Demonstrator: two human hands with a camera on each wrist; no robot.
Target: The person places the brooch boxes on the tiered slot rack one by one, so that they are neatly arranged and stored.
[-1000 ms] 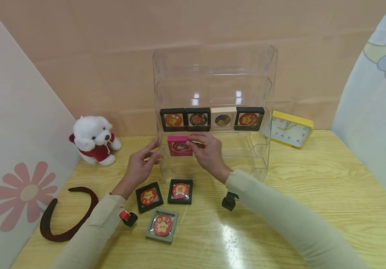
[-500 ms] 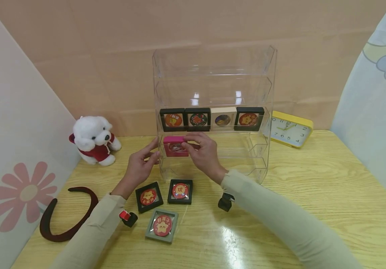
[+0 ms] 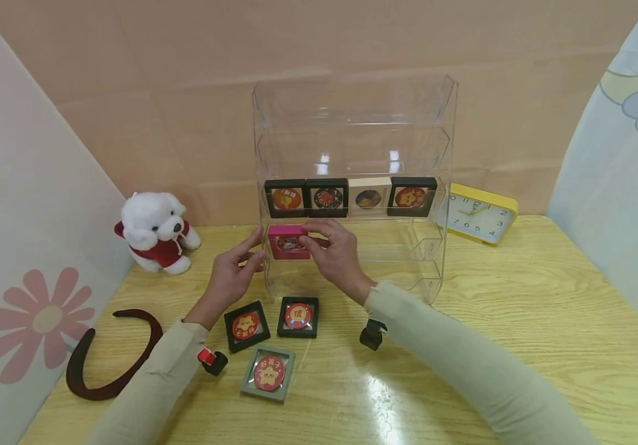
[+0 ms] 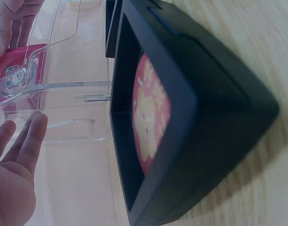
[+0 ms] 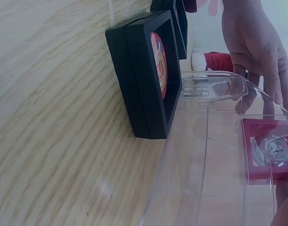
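Note:
A small square pink display frame [image 3: 285, 244] with a cartoon badge sits at the left end of a lower tier of the clear acrylic rack [image 3: 355, 123]. My right hand [image 3: 334, 252] pinches its right side between thumb and fingers. At the rack's left side panel, my left hand [image 3: 230, 277] rests with fingers extended, holding nothing. The left wrist view shows those fingers [image 4: 30, 146] beside the clear panel, below the pink frame [image 4: 21, 70]. In the right wrist view the pink frame [image 5: 271, 149] stands behind the clear front lip; most of the right hand is out of that view.
One tier up stand black frames [image 3: 285, 199] and a cream frame [image 3: 369, 198]. Two black frames [image 3: 298, 317] and a grey frame [image 3: 267, 374] lie on the table before the rack. Around are a plush dog [image 3: 154, 232], a yellow clock [image 3: 480, 213] and a dark headband [image 3: 113, 389].
My right hand has slid the pink frame left along the tier, up to the rack's left end, mostly in the first half second. The left hand has stayed in place.

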